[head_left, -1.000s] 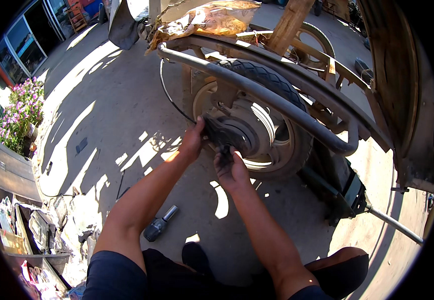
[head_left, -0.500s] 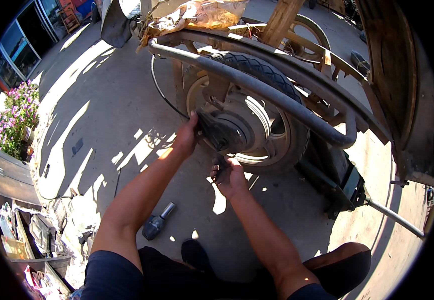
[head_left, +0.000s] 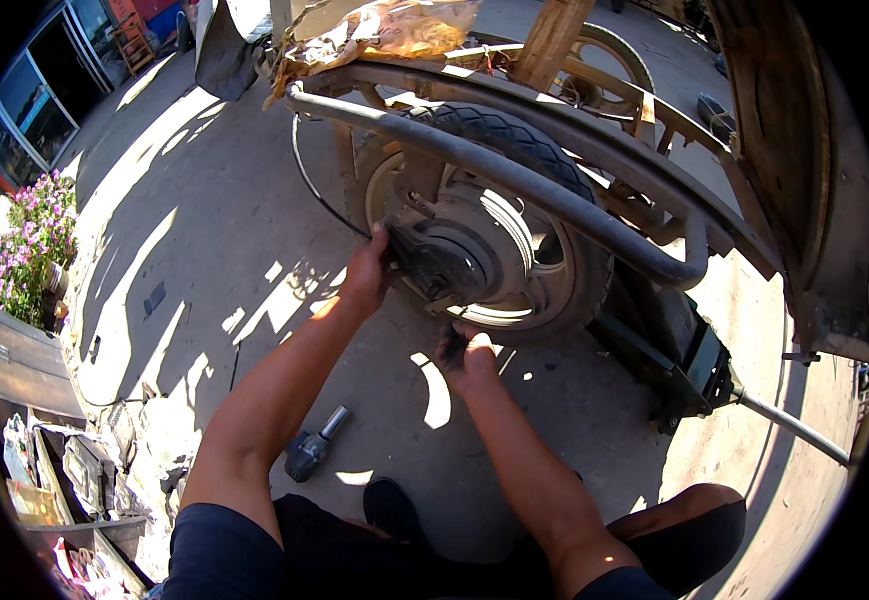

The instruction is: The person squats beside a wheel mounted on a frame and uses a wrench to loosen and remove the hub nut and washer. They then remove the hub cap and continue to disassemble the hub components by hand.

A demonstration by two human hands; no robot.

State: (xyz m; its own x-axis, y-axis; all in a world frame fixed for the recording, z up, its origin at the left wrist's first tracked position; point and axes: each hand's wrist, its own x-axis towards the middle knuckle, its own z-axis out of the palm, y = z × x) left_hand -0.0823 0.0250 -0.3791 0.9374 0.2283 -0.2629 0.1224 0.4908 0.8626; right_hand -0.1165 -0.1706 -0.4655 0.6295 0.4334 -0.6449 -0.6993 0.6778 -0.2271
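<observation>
We see the left hand (head_left: 366,272) gripping the edge of the dark hub plate (head_left: 434,262) at the centre of the wheel (head_left: 499,235); the right hand (head_left: 466,355) sits just below, fingers curled, contents unclear; a power tool (head_left: 312,448) lies on the concrete ground (head_left: 214,230) near the knees.

We see a wheel (head_left: 484,240) standing upright on the concrete under a grey metal frame, its black treaded tyre wrapped around a pale, dusty rim. At its centre sits a dark round hub plate (head_left: 441,262), grimy and facing us, which our left hand (head_left: 366,272) grips at its left edge. Our right hand (head_left: 464,355), blackened with grease, is curled just below the wheel's lower rim, near the hub but apart from it; whether it holds anything we cannot tell.
</observation>
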